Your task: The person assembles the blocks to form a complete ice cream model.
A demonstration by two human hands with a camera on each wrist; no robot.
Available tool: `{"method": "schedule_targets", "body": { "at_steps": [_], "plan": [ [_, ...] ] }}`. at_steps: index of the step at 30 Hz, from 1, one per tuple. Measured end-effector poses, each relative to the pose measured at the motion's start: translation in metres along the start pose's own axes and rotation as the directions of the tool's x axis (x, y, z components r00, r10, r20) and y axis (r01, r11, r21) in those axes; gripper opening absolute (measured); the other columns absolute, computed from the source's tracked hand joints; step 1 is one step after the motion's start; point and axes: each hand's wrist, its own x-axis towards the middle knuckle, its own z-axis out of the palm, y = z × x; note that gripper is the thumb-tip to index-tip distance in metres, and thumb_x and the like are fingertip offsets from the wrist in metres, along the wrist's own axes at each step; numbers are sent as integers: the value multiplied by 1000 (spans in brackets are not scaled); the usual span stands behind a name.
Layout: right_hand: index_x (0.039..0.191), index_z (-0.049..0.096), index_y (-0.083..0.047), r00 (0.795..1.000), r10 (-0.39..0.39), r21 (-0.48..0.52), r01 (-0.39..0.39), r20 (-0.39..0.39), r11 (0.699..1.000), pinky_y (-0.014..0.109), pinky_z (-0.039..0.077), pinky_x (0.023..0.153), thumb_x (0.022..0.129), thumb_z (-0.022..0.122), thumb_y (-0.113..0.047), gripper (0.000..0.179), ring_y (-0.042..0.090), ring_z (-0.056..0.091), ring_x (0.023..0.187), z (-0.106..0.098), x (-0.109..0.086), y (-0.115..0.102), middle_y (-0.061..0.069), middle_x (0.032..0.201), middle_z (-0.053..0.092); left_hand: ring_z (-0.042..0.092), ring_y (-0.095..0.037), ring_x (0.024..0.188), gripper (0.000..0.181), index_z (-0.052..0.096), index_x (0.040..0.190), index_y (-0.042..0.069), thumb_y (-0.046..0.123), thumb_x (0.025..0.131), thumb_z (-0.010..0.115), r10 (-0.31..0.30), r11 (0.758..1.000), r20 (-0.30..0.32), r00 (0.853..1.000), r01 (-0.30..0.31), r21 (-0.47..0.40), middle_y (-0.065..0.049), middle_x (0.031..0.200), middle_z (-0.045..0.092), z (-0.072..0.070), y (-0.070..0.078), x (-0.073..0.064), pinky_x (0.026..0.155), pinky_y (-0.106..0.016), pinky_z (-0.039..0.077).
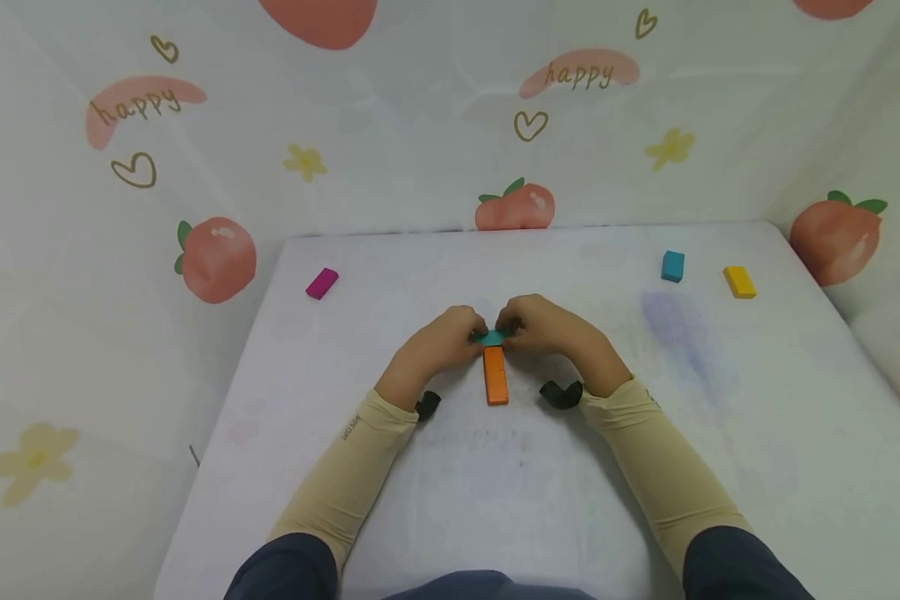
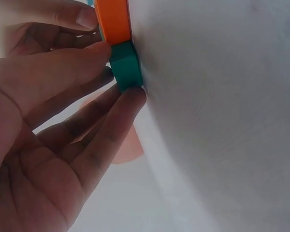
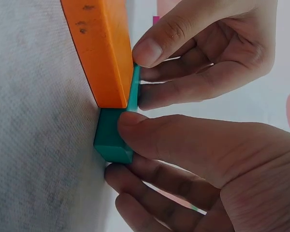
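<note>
A teal block (image 1: 492, 338) lies crosswise on the table at the far end of a long orange block (image 1: 496, 377), which points toward the person. At its left end, my left hand (image 1: 447, 337) pinches the teal block with thumb and fingers. My right hand (image 1: 543, 325) pinches the opposite end. In the right wrist view, the orange block (image 3: 102, 50) meets the side of the teal block (image 3: 111, 133), with the right thumb on top of it. The left wrist view has the left thumb and a fingertip on the teal block (image 2: 126, 66).
A magenta block (image 1: 322, 283) lies at the far left of the white table (image 1: 450, 500). Toward the far right are a blue block (image 1: 672, 267) and a yellow block (image 1: 740, 282). A printed white cloth (image 1: 405, 167) rises behind the table. Dark wrist cameras (image 1: 561, 395) hang under both wrists.
</note>
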Motion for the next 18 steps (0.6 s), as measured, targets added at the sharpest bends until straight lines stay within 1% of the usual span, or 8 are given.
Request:
{"method": "schedule_targets", "body": {
  "at_steps": [6, 9, 14, 18],
  "plan": [
    [110, 78, 0, 1000, 1, 10, -2, 21, 1000, 42, 59, 90, 95, 76, -8, 17, 25, 65, 96, -2, -1, 2, 10, 106, 75, 64, -24, 107, 25, 75, 122, -4, 5, 100, 68, -8, 1000, 8, 1000, 9, -14, -15, 120, 73, -2, -1, 0, 97, -37, 56],
    [113, 78, -1, 1000, 20, 20, -21, 10, 1000, 43, 59, 91, 96, 75, -10, 19, 26, 66, 100, -5, -3, 3, 11, 110, 75, 65, -26, 108, 25, 75, 122, -4, 4, 100, 67, -11, 1000, 11, 1000, 11, -17, -15, 120, 73, -3, -2, -1, 97, -37, 56],
    [118, 76, 2, 997, 52, 38, -50, -60, 998, 48, 59, 95, 98, 73, -11, 25, 30, 68, 105, -15, -10, 7, 15, 114, 74, 65, -29, 111, 26, 74, 124, -4, 5, 100, 68, -7, 1000, 21, 1000, 8, -13, -16, 124, 73, -6, 0, -2, 101, -40, 56],
    [121, 75, 3, 985, 92, 30, -88, -146, 996, 50, 57, 95, 99, 73, -14, 27, 32, 68, 106, -28, -19, 19, 17, 114, 74, 65, -28, 113, 29, 73, 128, -4, 6, 101, 69, -19, 1000, 34, 999, 19, -3, -16, 128, 72, -6, 0, -2, 104, -40, 55]
  ]
}}
